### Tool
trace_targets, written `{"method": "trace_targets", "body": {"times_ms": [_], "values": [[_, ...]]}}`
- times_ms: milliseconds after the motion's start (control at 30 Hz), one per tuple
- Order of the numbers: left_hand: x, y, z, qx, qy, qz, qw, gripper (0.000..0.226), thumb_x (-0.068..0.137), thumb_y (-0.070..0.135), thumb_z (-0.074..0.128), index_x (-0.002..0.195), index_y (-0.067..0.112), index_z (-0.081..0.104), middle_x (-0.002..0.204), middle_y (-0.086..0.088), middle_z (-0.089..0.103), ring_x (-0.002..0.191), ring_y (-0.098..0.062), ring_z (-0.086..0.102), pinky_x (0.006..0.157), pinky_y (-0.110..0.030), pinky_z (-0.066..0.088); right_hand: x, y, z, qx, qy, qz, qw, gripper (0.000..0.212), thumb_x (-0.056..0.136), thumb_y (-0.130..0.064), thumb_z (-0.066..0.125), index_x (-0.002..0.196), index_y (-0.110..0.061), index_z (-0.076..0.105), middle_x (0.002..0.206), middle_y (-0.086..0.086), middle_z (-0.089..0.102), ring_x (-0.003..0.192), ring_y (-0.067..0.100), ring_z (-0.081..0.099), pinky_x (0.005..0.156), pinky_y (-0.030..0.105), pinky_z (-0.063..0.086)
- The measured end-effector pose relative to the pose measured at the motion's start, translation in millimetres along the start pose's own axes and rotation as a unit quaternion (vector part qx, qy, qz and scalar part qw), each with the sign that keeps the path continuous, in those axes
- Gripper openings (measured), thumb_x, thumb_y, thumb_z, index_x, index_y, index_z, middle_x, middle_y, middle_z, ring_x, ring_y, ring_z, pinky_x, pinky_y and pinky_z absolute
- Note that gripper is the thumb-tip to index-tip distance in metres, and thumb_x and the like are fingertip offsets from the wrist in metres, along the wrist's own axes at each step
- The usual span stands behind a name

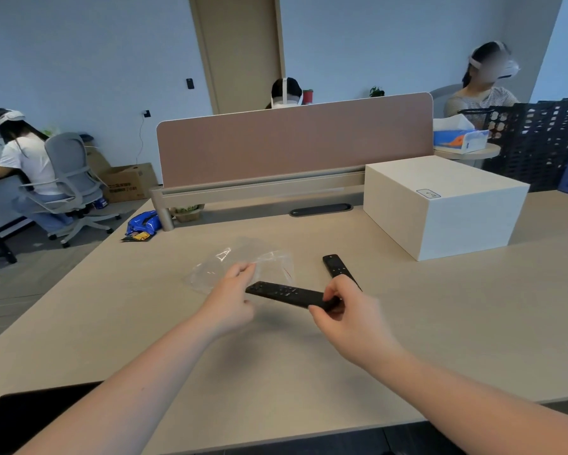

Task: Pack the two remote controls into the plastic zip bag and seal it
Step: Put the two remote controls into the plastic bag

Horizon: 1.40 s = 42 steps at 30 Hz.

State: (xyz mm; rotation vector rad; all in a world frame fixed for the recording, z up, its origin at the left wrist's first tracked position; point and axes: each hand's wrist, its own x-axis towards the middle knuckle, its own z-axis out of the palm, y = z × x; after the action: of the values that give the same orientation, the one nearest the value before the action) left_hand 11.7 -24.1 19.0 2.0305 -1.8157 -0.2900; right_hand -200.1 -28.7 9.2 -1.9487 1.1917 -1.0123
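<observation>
A clear plastic zip bag (240,257) lies on the beige table (440,323), and my left hand (231,298) pinches its near edge. My right hand (348,316) grips one end of a long black remote control (284,293), held just above the table with its free end pointing left toward the bag and my left hand. A second, shorter black remote (336,268) lies flat on the table just behind my right hand, partly hidden by it.
A large white box (440,205) stands at the back right. A brown desk divider (292,142) runs along the far edge, with a blue snack packet (143,224) near its left post. People sit at other desks beyond.
</observation>
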Motion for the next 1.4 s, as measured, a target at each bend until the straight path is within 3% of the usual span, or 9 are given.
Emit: {"method": "trace_targets", "body": {"times_ms": [167,267,367,500,700,1000,1233,1333,1400], "values": [[-3.0,6.1,11.2,-0.004,-0.014,0.033,0.999,0.067,0.078,-0.001,0.045,0.141,0.015,0.027,0.148,0.001,0.027,0.117,-0.027,0.049,0.087,-0.018,0.034,17.9,-6.1,23.4,-0.081,-0.011,-0.019,0.996,0.027,0.086,-0.025,0.059,0.075,-0.018,0.035,0.068,0.003,0.052,0.062,0.024,0.047,0.059,0.036,0.045],[-4.9,8.6,15.3,-0.021,-0.019,0.058,0.998,0.068,0.076,-0.004,0.044,0.14,0.015,0.029,0.146,0.003,0.03,0.113,-0.026,0.051,0.078,-0.01,0.029,27.1,-6.6,37.3,-0.125,-0.024,-0.038,0.991,0.026,0.088,-0.024,0.057,0.077,-0.014,0.035,0.072,0.002,0.047,0.066,0.023,0.042,0.052,0.03,0.032],[-6.7,10.9,18.7,-0.029,-0.025,0.086,0.996,0.069,0.074,-0.003,0.043,0.14,0.014,0.03,0.146,0.004,0.03,0.124,-0.02,0.044,0.092,-0.011,0.03,33.3,-6.2,48.6,-0.168,-0.051,-0.054,0.983,0.027,0.089,-0.025,0.056,0.074,-0.017,0.036,0.075,0.0,0.045,0.069,0.021,0.04,0.046,0.016,0.02],[-7.5,12.7,21.5,-0.034,-0.029,0.091,0.995,0.068,0.077,-0.003,0.042,0.142,0.013,0.027,0.151,0.004,0.023,0.136,-0.014,0.028,0.102,-0.013,0.02,39.6,-0.4,62.5,-0.189,-0.123,-0.031,0.974,0.046,0.088,-0.018,0.056,0.055,-0.025,0.025,0.06,-0.005,0.036,0.07,0.022,0.043,0.044,0.015,0.022],[-7.6,2.5,23.9,-0.029,-0.038,0.084,0.995,0.071,0.075,-0.005,0.039,0.142,0.014,0.026,0.151,0.005,0.022,0.136,-0.013,0.027,0.105,-0.018,0.024,45.1,5.0,78.5,-0.23,-0.187,-0.044,0.954,0.015,0.088,-0.013,0.054,0.086,-0.001,0.065,0.095,0.019,0.065,0.082,0.031,0.057,0.065,0.027,0.033],[-8.7,-6.4,22.1,-0.024,-0.035,0.082,0.996,0.07,0.076,-0.006,0.038,0.142,0.014,0.026,0.15,0.005,0.023,0.133,-0.015,0.032,0.102,-0.016,0.027,55.6,14.6,96.0,-0.266,-0.167,-0.064,0.947,0.021,0.088,-0.009,0.046,0.092,-0.001,0.065,0.102,0.019,0.064,0.095,0.034,0.06,0.076,0.036,0.049],[-11.3,-6.8,22.0,-0.026,-0.042,0.079,0.996,0.07,0.076,-0.005,0.038,0.142,0.015,0.026,0.149,0.008,0.025,0.127,-0.012,0.038,0.098,-0.016,0.031,58.2,20.2,111.9,-0.34,-0.191,-0.097,0.916,0.024,0.087,-0.014,0.045,0.103,-0.006,0.06,0.108,0.015,0.061,0.105,0.032,0.053,0.091,0.037,0.038],[-11.4,-7.0,21.2,-0.027,-0.045,0.071,0.996,0.071,0.076,-0.005,0.039,0.142,0.017,0.025,0.148,0.009,0.025,0.108,-0.011,0.046,0.091,-0.018,0.036,53.9,15.2,98.8,-0.269,-0.157,-0.103,0.945,0.022,0.088,-0.01,0.044,0.095,-0.002,0.063,0.103,0.016,0.062,0.098,0.032,0.056,0.085,0.036,0.045],[-10.7,-8.4,20.5,-0.02,-0.039,0.074,0.996,0.071,0.076,-0.005,0.038,0.142,0.017,0.025,0.149,0.009,0.024,0.119,-0.012,0.043,0.096,-0.019,0.036,49.9,18.0,82.0,-0.204,-0.081,-0.121,0.968,0.021,0.089,-0.012,0.045,0.089,-0.004,0.065,0.095,0.014,0.066,0.092,0.031,0.059,0.08,0.038,0.051]]}}
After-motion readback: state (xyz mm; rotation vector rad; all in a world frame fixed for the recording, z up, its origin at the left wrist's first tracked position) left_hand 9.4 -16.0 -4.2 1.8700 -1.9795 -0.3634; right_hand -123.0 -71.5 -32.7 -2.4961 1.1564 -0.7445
